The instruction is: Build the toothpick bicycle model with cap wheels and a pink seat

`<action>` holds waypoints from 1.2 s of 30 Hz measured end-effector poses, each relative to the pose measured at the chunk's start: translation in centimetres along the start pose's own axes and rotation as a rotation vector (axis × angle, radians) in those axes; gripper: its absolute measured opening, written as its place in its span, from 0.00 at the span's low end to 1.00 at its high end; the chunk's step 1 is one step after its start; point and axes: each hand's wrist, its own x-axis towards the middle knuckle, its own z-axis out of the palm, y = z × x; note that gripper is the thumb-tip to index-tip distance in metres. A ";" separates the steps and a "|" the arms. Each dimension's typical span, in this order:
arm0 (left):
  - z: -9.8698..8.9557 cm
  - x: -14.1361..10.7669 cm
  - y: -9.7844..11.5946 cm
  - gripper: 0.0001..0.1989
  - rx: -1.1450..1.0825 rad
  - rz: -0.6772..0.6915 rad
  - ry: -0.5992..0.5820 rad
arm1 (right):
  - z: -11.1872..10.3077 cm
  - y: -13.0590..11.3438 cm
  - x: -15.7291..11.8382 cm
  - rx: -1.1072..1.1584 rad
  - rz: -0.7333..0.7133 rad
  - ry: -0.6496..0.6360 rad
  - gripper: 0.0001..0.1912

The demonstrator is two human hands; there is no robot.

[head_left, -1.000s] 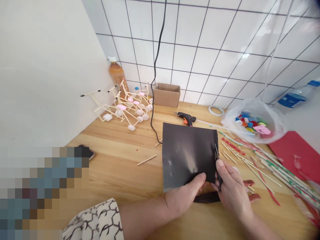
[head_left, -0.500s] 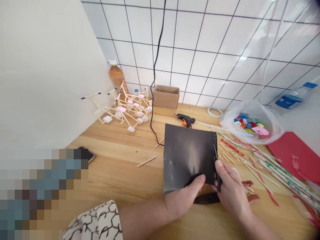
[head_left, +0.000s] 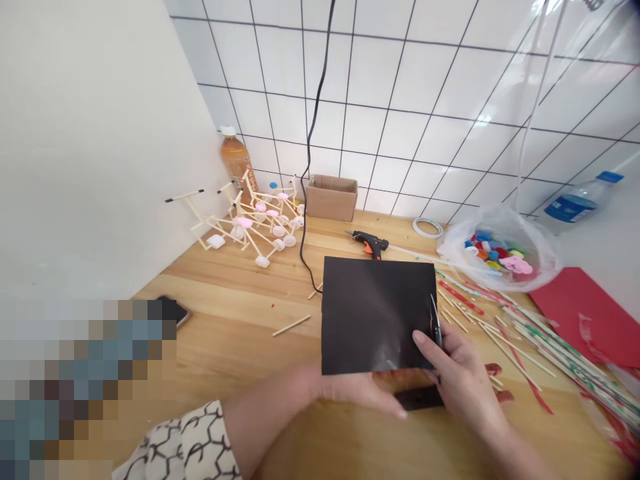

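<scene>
A square black sheet of card or paper (head_left: 373, 313) is held up over the table in front of me. My right hand (head_left: 463, 370) grips its right edge, thumb pressed on top, and also holds a pair of scissors (head_left: 437, 327) whose blade points away along that edge. My left hand (head_left: 357, 390) is under the sheet's near edge, thumb stretched out and off the sheet. Its other fingers are mostly hidden beneath. On the table behind my hands lies a dark-bladed tool with reddish handles (head_left: 420, 399), partly covered.
Stick models with bottle-cap wheels (head_left: 250, 223) stand at the left, before a tea bottle (head_left: 237, 160). Behind the sheet are a glue gun (head_left: 370, 241), cardboard box (head_left: 331, 198) and tape roll (head_left: 428, 228). Rightward lie a bag of caps (head_left: 500, 253), sticks (head_left: 560, 347) and red card (head_left: 585, 307).
My left thumb has come off the sheet's top and moved below its near edge. My right thumb has shifted left onto the sheet, which now lies flatter.
</scene>
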 end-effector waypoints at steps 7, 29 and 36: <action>-7.8 -2.0 0.2 0.16 -0.052 -0.027 0.494 | -0.2 -0.8 0.0 -0.032 -0.016 -0.066 0.19; -5.5 -2.0 2.3 0.13 0.119 -0.245 0.317 | 0.3 -0.4 -0.1 -0.256 0.262 -0.324 0.22; -5.1 -1.8 2.1 0.14 0.070 -0.311 0.365 | 0.6 -0.3 -0.2 -0.270 0.257 -0.267 0.25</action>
